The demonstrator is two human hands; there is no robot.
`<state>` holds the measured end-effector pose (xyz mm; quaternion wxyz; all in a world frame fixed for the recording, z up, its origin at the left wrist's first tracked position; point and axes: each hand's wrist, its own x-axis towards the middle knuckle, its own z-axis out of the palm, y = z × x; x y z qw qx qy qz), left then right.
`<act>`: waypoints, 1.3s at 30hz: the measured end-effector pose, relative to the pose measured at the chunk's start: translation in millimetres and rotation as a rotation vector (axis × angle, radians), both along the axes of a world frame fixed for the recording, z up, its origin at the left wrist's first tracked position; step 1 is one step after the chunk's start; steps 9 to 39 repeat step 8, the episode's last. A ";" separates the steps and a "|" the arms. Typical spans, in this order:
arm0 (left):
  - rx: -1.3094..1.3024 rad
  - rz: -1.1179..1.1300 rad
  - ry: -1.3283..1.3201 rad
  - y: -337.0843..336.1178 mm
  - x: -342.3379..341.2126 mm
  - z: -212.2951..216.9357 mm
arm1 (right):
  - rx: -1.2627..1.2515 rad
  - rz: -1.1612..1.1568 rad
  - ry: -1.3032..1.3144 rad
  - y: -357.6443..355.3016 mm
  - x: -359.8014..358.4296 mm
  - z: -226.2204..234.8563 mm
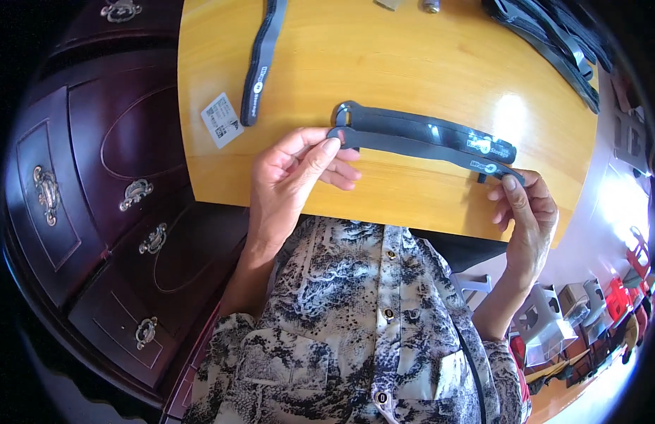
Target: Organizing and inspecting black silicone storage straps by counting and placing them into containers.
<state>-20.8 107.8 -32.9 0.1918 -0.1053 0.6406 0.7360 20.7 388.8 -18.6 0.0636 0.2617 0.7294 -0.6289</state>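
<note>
Over the near part of the yellow wooden table (391, 63), I hold a dark grey strap (412, 148) stretched between both hands, with white printing near its right end. My left hand (288, 166) pinches its rounded left end between thumb and forefinger, the other fingers loosely curled. My right hand (527, 208) grips the right end between thumb and fingers. Just behind it, a second dark strap (405, 126) with a loop at its left end lies on the table, partly covered. A third strap (260, 63) lies lengthwise at the left, apart from my hands.
A white printed label (221, 120) lies at the table's left edge. Several dark straps (550, 42) are heaped at the far right. A small metallic object (431, 6) sits at the far edge. Dark wooden drawers (130, 141) stand left; grey and red stools (546, 321) are at right.
</note>
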 end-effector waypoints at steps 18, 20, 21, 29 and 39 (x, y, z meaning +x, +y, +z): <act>-0.050 -0.010 0.041 0.5 12.3 18.9 | 0.001 -0.033 0.047 0.2 14.2 17.8; -0.050 -0.010 0.041 0.5 12.3 18.9 | 0.001 -0.033 0.047 0.2 14.2 17.8; -0.050 -0.010 0.041 0.5 12.3 18.9 | 0.001 -0.033 0.047 0.2 14.2 17.8; -0.050 -0.010 0.041 0.5 12.3 18.9 | 0.001 -0.033 0.047 0.2 14.2 17.8; -0.050 -0.010 0.041 0.5 12.3 18.9 | 0.001 -0.033 0.047 0.2 14.2 17.8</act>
